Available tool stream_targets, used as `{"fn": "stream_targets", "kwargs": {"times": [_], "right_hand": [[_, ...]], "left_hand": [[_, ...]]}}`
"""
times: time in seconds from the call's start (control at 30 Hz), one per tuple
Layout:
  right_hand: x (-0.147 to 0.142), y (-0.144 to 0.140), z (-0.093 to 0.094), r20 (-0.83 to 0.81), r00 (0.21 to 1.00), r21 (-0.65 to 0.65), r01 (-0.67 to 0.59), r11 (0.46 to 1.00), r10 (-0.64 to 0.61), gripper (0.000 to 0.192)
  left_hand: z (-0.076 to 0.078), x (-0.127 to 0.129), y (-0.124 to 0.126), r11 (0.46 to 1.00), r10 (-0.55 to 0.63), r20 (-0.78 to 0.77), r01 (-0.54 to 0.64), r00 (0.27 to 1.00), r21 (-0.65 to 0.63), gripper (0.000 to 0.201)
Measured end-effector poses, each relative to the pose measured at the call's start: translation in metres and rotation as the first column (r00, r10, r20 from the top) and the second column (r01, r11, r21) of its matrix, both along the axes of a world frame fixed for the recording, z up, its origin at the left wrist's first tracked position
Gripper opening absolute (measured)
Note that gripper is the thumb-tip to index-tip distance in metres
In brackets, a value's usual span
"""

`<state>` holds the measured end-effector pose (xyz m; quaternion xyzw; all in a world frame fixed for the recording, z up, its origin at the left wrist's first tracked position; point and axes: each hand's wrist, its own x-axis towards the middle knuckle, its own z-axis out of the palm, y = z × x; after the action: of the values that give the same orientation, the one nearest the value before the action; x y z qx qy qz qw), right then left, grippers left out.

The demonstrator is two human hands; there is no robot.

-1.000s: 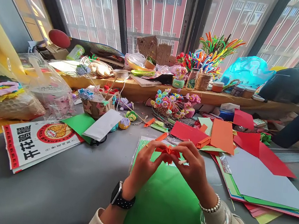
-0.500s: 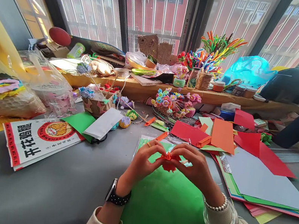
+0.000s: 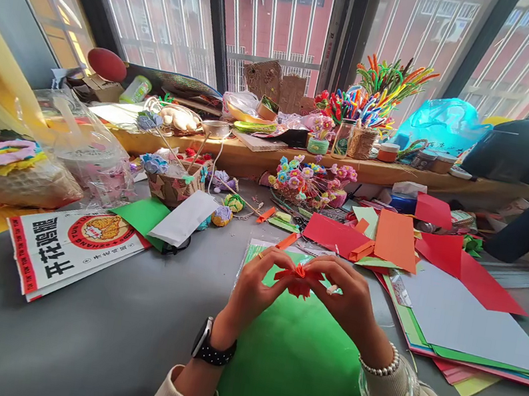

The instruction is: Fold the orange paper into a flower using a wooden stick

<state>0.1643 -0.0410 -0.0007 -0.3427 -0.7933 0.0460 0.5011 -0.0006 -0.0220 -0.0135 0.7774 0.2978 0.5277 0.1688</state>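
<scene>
Between my two hands is a small red-orange paper flower (image 3: 300, 281) with ruffled, pointed petals. My left hand (image 3: 258, 283) pinches its left side between thumb and fingers. From the other side, my right hand (image 3: 347, 293) grips the petals in the same way, and a small pale stick-like piece shows by its fingers. Both hands hold the flower above a green sheet (image 3: 296, 372) in a clear cover. Orange paper strips (image 3: 287, 241) lie just beyond my left fingers.
Red and orange paper pieces (image 3: 395, 239) lie at the back right, near a stack of coloured sheets (image 3: 472, 320). A printed paper bag (image 3: 78, 248) is on the left. Behind stand a basket (image 3: 170, 185), small colourful flowers (image 3: 298, 180) and a crowded windowsill (image 3: 251, 154).
The flower's petals look more spread to the sides between my fingers. My hands have shifted only slightly, and both still hold the flower.
</scene>
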Motion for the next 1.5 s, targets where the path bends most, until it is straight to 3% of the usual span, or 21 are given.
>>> {"fn": "stream_targets", "kwargs": {"times": [0.23, 0.43, 0.77, 1.13, 1.27, 1.5], "right_hand": [[-0.0036, -0.0021, -0.0004, 0.096, 0.993, 0.169, 0.059, 0.984, -0.076, 0.009], [-0.0047, -0.0032, -0.0006, 0.103, 0.990, 0.202, 0.074, 0.977, -0.096, 0.009], [-0.0025, -0.0020, -0.0013, 0.033, 0.997, 0.045, 0.064, 0.997, -0.066, 0.014], [-0.0022, -0.0017, 0.0008, 0.074, 0.995, -0.039, 0.074, 0.996, -0.071, 0.021], [-0.0025, -0.0008, 0.0014, 0.064, 0.996, -0.060, 0.071, 0.996, -0.067, 0.015], [0.0006, -0.0007, 0.0018, 0.049, 0.998, -0.093, 0.047, 0.995, -0.043, 0.011]], "left_hand": [[-0.0023, 0.0004, 0.0001, 1.000, -0.003, 0.024, 0.003, 1.000, -0.008, 0.010], [-0.0007, 0.0002, -0.0004, 1.000, -0.015, 0.032, 0.014, 0.999, 0.020, 0.007], [-0.0011, 0.0003, -0.0007, 0.997, 0.013, -0.004, -0.013, 1.000, 0.070, 0.011], [-0.0019, -0.0006, 0.0009, 0.995, 0.014, -0.102, -0.004, 0.995, 0.099, 0.009], [-0.0032, -0.0001, 0.0008, 0.993, 0.013, -0.116, 0.000, 0.993, 0.118, 0.011], [-0.0023, -0.0026, 0.0011, 0.996, -0.079, -0.060, 0.076, 0.995, -0.051, 0.006]]}}
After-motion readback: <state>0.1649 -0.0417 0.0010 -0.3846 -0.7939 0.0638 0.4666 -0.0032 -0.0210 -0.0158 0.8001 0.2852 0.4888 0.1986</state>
